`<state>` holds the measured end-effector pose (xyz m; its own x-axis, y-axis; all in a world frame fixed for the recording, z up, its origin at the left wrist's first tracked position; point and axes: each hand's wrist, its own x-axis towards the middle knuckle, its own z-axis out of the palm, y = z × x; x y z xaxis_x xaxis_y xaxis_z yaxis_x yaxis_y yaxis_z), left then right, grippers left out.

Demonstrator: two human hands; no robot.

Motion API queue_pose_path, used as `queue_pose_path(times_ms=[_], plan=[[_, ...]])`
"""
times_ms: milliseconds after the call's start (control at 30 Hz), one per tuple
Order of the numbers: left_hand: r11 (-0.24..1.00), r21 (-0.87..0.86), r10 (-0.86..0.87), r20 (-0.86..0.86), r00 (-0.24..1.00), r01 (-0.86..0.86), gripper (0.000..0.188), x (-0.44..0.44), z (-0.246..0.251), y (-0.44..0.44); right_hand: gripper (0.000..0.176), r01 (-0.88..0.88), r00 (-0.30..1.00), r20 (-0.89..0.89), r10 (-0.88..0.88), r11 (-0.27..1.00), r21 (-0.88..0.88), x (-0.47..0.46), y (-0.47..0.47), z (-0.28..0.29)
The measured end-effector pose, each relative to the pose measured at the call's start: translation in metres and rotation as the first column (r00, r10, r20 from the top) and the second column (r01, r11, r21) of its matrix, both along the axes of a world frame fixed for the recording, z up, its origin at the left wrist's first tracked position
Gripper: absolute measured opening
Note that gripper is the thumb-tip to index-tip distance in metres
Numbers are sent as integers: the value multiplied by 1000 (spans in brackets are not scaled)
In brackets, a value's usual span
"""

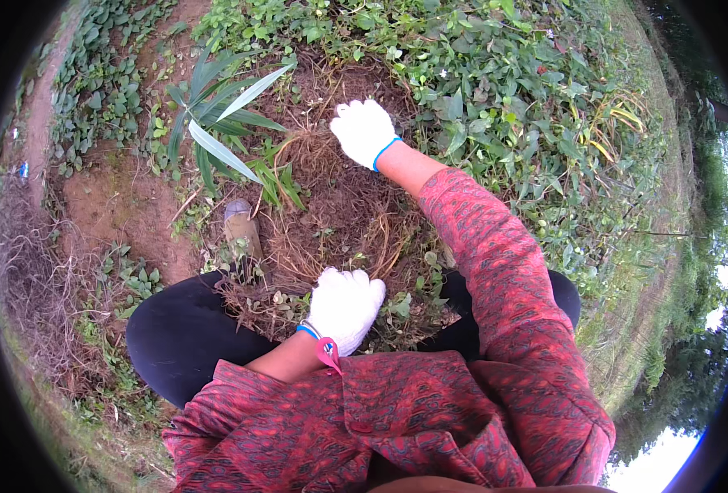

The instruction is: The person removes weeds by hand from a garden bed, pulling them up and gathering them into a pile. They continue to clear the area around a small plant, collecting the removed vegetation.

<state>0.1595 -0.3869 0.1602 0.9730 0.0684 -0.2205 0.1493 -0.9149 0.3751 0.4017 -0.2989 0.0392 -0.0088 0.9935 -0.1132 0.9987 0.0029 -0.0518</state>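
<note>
My left hand (346, 308), in a white knit glove with a blue cuff, is closed on a bundle of dry stems and roots (290, 262) close to my lap. Brown strands spread from it on both sides. Farther out, my right hand (365, 132), gloved the same way, is curled into a fist just above the bare soil (345, 191). Thin dry roots (311, 151) lie beside its fingers; its palm side is hidden, so I cannot tell whether it grips any.
A long-leaved green plant (216, 114) stands left of my right hand. Dense leafy vines (493, 92) cover the ground ahead and right. My boot (242, 228) is planted at the left of the soil patch. Dry brush (37, 289) is heaped at far left.
</note>
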Motion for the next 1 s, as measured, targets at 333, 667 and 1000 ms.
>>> queue_pose_path(times_ms=[333,667,1000], plan=[[999,-23,-35,-44,998,34,7,1,0,3,27,33,994,-86,-70,928,-371,6,21,-41],[993,-109,43,21,999,-41,10,-4,-5,-5,54,-349,801,-598,-39,780,-519,-43,-73,2],[995,-80,69,17,998,-67,13,6,0,2,65,-16,853,-418,-313,784,-621,-6,-102,7]])
